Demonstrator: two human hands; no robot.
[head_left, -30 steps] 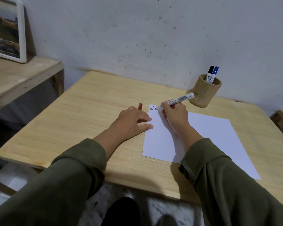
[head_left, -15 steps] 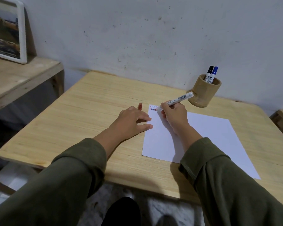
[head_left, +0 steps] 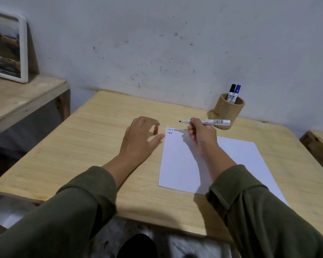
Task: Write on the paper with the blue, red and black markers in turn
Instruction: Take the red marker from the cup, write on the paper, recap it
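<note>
Your right hand [head_left: 201,135] grips the red marker [head_left: 205,121] above the paper [head_left: 203,164]. Your left hand [head_left: 142,135], fingers apart, reaches its cap [head_left: 155,130]. Recap, then take the black marker [head_left: 231,92].

The left hand [head_left: 140,138] is held low with the palm turned down, the fingers [head_left: 153,122] curved and a little spread, and the thumb [head_left: 156,140] stretched out to the right. The right hand [head_left: 201,135] is raised, its fingers [head_left: 193,123] closed around the red marker [head_left: 205,121], which lies almost level with its tip pointing left. Both forearms reach forward from dark green sleeves [head_left: 78,207], with the wrists bare.
</note>
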